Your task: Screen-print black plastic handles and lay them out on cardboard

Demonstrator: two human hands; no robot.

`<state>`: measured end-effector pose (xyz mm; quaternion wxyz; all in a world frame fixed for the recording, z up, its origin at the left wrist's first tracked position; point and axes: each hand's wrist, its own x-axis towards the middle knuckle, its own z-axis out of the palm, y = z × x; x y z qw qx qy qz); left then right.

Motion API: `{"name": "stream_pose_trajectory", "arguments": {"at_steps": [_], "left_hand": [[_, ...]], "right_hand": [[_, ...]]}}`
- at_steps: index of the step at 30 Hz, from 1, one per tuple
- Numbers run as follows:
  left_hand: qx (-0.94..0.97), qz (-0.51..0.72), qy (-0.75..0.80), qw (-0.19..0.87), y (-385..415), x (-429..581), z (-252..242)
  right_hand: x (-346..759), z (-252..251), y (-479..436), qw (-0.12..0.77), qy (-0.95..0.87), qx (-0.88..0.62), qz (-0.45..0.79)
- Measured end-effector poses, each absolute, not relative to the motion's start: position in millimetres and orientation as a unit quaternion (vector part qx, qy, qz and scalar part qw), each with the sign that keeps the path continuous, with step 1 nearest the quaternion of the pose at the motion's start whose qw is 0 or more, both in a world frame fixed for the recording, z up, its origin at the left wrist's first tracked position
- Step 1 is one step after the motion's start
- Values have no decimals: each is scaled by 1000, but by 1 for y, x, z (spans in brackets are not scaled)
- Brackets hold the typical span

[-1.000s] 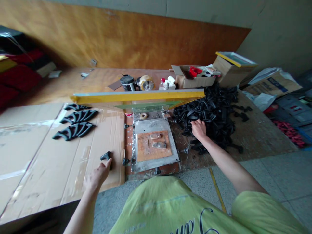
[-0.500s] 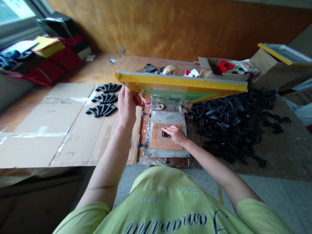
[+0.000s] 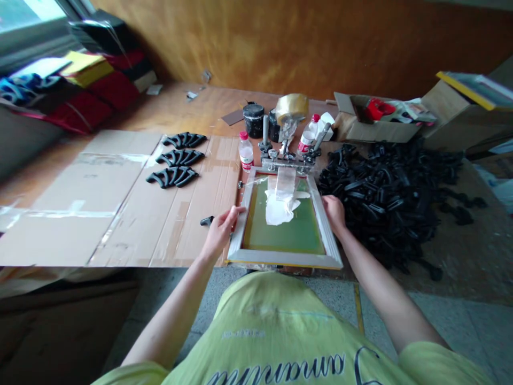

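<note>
A silkscreen frame lies flat in front of me, its green mesh carrying a patch of white ink. A squeegee rests at the far end of the mesh. My left hand grips the frame's left side between thumb and fingers. On the opposite side, my right hand has its fingers closed at the right edge. A small black plastic piece shows just left of my left hand; whether that hand touches it I cannot tell. The base plate is hidden beneath the frame.
Rows of black curved pieces lie on flat cardboard at left. A heap of black parts spreads at right. Behind the frame stand a metal clamp, bottles, a black jar and a tape roll.
The silkscreen frame has swung down from its raised tilt to lie flat. My left hand came down with it. My right hand left the base plate and moved to the frame's right edge.
</note>
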<state>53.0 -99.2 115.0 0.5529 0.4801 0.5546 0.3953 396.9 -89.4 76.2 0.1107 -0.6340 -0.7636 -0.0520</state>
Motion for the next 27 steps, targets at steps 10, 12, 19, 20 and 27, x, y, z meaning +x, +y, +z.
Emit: {"name": "stream_pose_trajectory", "arguments": {"at_steps": [10,12,19,20,27], "left_hand": [[431,352,603,571,-107,55,32],[432,340,605,576,-106,54,31],[445,343,594,576,-108,51,22],[445,345,594,575,-108,52,22],[422,350,596,587,-108,54,27]], "right_hand": [[316,101,-52,87,-789,-607,45],[312,93,-72,57,-811,-580,61],[330,92,-103,49,-909,-404,91],[330,93,-99,53,-905,-412,90],[322,68,-113,141,-889,-436,14]]}}
